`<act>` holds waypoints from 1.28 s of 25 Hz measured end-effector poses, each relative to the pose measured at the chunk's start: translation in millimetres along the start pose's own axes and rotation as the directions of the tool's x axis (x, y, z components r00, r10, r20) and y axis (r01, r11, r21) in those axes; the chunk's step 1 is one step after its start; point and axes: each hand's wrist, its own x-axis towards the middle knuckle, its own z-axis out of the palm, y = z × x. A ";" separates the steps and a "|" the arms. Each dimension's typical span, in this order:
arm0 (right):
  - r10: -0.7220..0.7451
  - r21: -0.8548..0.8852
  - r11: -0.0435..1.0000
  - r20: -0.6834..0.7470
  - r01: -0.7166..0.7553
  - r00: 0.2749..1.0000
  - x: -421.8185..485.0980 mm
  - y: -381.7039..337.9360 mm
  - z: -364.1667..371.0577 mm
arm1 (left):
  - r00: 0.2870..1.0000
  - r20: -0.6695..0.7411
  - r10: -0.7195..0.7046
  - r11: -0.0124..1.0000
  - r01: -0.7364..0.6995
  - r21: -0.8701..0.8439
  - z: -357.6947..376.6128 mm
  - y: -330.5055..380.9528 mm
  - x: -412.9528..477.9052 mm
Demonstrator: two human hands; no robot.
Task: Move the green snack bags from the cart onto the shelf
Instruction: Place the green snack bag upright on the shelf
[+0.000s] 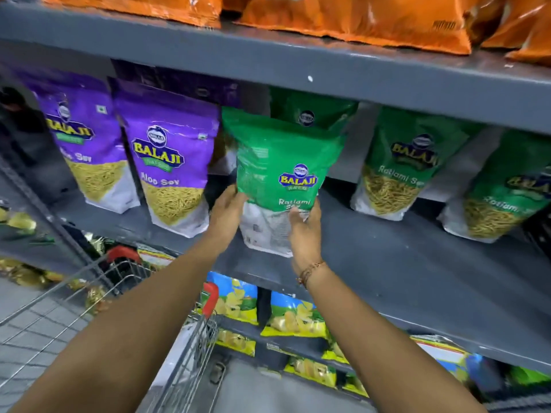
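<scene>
I hold a green snack bag point(277, 162) upright at the front of the grey middle shelf point(402, 263), its bottom edge near the shelf board. My left hand point(228, 210) grips its lower left side and my right hand point(305, 231) grips its lower right corner. Another green bag point(313, 111) stands behind it. Two more green bags point(399, 162) point(501, 192) stand to the right. The wire cart point(185, 338) sits at the lower left below my arms; its inside is mostly hidden.
Purple snack bags point(170, 156) stand left of the held bag. Orange bags point(357, 16) fill the upper shelf. Yellow and blue chip bags point(292, 314) line the lower shelves. The cart's red handle point(210, 299) is close to the lower shelf edge.
</scene>
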 end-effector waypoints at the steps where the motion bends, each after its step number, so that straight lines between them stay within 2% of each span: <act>1: 0.037 0.012 0.999 -0.035 -0.037 0.999 1.3 -1.9 1.4 | 0.999 0.002 0.041 0.999 -0.041 0.019 -0.1 -3.5 -2.3; 3: 0.169 -0.005 0.985 -0.206 -0.174 0.964 2.9 -2.5 0.6 | 1.000 0.013 0.024 1.000 -0.024 0.002 -3.0 -13.2 -5.1; 5: 0.373 0.003 0.912 -0.425 -0.411 0.825 1.8 -9.9 2.1 | 0.994 0.034 -0.102 0.977 0.106 -0.184 -4.0 -9.1 -1.4; 6: 0.459 0.061 0.874 -0.429 -0.482 0.778 3.1 -11.9 5.9 | 0.986 0.096 -0.137 0.940 0.159 -0.301 -1.5 -4.4 2.4; 7: 0.519 0.096 0.847 -0.369 -0.523 0.771 4.8 -17.3 10.7 | 0.977 0.170 -0.133 0.908 0.188 -0.374 3.4 -1.5 7.9; 9: 0.520 0.158 0.854 -0.226 -0.496 0.824 9.8 -29.9 18.7 | 0.949 0.299 -0.096 0.895 0.214 -0.392 12.1 2.6 9.9; 11: 0.414 0.255 0.889 -0.091 -0.381 0.906 21.1 -31.3 16.4 | 0.952 0.302 -0.056 0.923 0.164 -0.347 17.1 -7.4 2.9; 12: 0.357 0.304 0.894 -0.038 -0.330 0.933 26.8 -27.3 10.6 | 0.966 0.252 -0.048 0.949 0.123 -0.290 14.9 -14.3 -2.8; 13: 0.323 0.323 0.900 -0.048 -0.292 0.945 30.5 -21.6 3.0 | 0.985 0.168 -0.029 0.977 0.064 -0.205 13.6 -18.3 -9.1; 14: 0.301 0.335 0.909 -0.117 -0.247 0.947 30.0 -16.7 -5.3 | 0.998 0.063 -0.001 0.993 0.008 -0.120 12.0 -19.3 -13.0; 16: 0.296 0.329 0.928 -0.366 -0.175 0.882 19.1 -9.7 -15.9 | 0.992 -0.085 0.090 0.996 -0.090 0.002 13.6 -15.4 -10.8; 17: 0.281 0.295 0.943 -0.446 -0.157 0.850 8.7 -6.2 -16.1 | 0.992 -0.078 0.097 0.995 -0.096 0.023 15.2 -11.6 -4.7; 18: 0.261 0.258 0.954 -0.458 -0.155 0.850 -0.9 -3.6 -11.4 | 0.997 0.010 0.073 0.997 -0.073 0.023 17.4 -5.0 1.6; 20: 0.230 0.259 0.956 -0.375 -0.136 0.898 -13.0 -0.5 2.5 | 0.975 0.221 0.005 0.999 -0.014 0.042 23.1 2.8 14.6; 21: 0.202 0.280 0.953 -0.319 -0.112 0.926 -14.5 -1.1 7.5 | 0.959 0.283 -0.028 0.999 0.017 0.043 26.7 5.8 15.8; 22: 0.183 0.281 0.954 -0.267 -0.105 0.946 -11.0 -0.9 8.6 | 0.958 0.281 -0.051 0.998 0.038 0.050 28.8 7.0 13.3; 25: 0.200 0.253 0.953 -0.122 -0.164 0.972 16.3 4.9 3.8 | 0.999 0.021 -0.036 0.991 0.033 0.127 31.8 5.9 -7.8; 27: 0.245 0.195 0.953 -0.049 -0.231 0.968 26.4 5.4 4.7 | 0.994 -0.104 -0.016 0.988 0.031 0.150 32.2 4.7 -18.3; 29: 0.261 0.166 0.953 -0.028 -0.253 0.965 30.0 5.3 6.7 | 0.991 -0.132 -0.024 0.988 0.043 0.147 31.2 7.7 -18.7; 32: 0.229 0.217 0.953 -0.058 -0.212 0.972 23.0 1.7 8.5 | 0.991 -0.124 -0.042 0.984 0.062 0.166 28.5 9.2 -15.4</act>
